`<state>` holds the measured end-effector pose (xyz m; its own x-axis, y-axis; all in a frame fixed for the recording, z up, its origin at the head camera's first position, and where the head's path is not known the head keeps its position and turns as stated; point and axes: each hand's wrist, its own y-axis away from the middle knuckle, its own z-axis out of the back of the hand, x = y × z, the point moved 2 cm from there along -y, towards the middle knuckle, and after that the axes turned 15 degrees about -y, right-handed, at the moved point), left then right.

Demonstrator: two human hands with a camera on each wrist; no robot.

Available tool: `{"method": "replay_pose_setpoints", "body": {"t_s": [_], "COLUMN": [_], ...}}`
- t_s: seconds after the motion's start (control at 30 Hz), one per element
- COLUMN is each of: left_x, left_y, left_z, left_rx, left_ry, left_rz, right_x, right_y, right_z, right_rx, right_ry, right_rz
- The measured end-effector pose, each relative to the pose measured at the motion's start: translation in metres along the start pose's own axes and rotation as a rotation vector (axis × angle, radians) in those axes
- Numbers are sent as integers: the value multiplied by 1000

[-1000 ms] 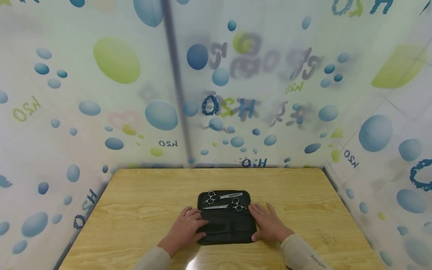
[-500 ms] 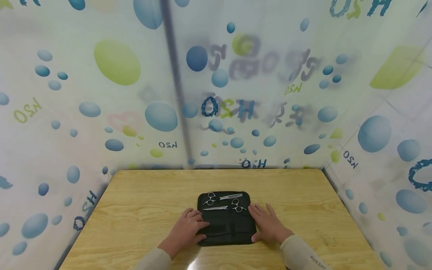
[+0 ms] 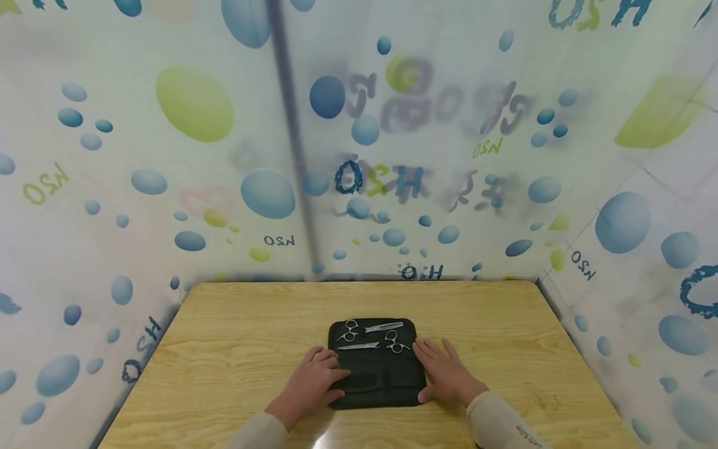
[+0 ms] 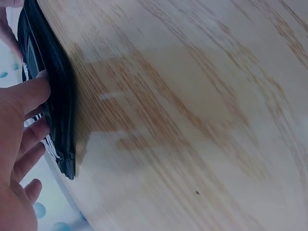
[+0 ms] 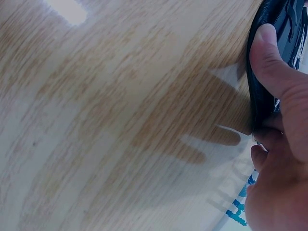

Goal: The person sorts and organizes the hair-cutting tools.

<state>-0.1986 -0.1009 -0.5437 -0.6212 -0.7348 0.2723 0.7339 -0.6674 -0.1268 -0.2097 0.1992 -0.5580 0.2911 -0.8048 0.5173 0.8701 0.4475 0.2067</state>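
A black zip-edged case [image 3: 367, 365] lies on the wooden table, its upper face toward me. Two pairs of silver scissors lie across its far half: the far pair [image 3: 384, 326] has its finger rings to the left, the nearer pair [image 3: 396, 343] to the right. My left hand [image 3: 311, 380] rests at the case's left edge, thumb and fingertips reaching over onto it. Along the right edge lies my right hand [image 3: 449, 374], fingers nearly straight and thumb at the near right corner. In the right wrist view, that thumb [image 5: 266, 45] presses on the case's rim.
The light wooden table [image 3: 247, 324] reaches back to a wall covering [image 3: 364, 156] printed with blue and green dots and letters. Similar printed walls stand close on the left and right sides. A flat strap [image 3: 387, 380] crosses the case's near half.
My left hand has shifted very slightly to the right over the case. The head view has tipped a little. Case, scissors and right hand keep their places.
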Motion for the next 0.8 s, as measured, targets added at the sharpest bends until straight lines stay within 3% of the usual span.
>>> {"method": "replay_pose_setpoints", "body": {"t_s": [0.37, 0.8], "left_x": [-2, -3], "left_y": [-3, -3], "left_z": [-2, -3], "left_rx": [45, 20], "left_ry": [16, -37], "left_rz": [11, -6], "right_x": [0, 3], "right_y": [0, 1], "right_z": [1, 2], "right_rx": [4, -5], "right_ry": [4, -1], "right_rz": [5, 21]}}
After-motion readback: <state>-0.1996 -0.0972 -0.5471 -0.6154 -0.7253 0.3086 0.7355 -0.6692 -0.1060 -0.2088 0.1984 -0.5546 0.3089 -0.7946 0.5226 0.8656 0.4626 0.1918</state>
